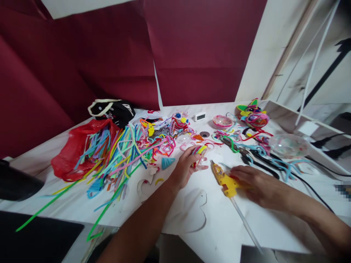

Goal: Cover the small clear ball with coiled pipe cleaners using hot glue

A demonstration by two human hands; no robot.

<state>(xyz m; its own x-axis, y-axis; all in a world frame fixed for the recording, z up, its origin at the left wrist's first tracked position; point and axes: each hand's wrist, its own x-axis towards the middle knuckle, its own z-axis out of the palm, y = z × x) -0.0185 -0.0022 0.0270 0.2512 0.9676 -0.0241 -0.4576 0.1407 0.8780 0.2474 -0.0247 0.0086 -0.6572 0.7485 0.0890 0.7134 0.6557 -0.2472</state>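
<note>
My left hand [185, 166] is wrapped around a small clear plastic shell [202, 153] with red, yellow and other coloured pipe cleaners on it. To its right, my right hand [261, 188] grips the handle of a yellow glue gun [226, 182]. The nozzle points up and left, close to the shell but apart from it. A long translucent glue stick [246, 226] sticks out of the gun's back end toward the table's front edge. My right fingers partly hide the handle. Below my hands lies a white paper cutout [196, 210] with a curved outline.
Many loose pipe cleaners [128, 153] spill from a red plastic bag [68, 153] on the left. Behind stand a black pouch [115, 113] and a small digital clock [199, 117]. Pliers [233, 144], a clear plastic half-shell [289, 145], decorated craft figures [253, 115] and black cables lie to the right.
</note>
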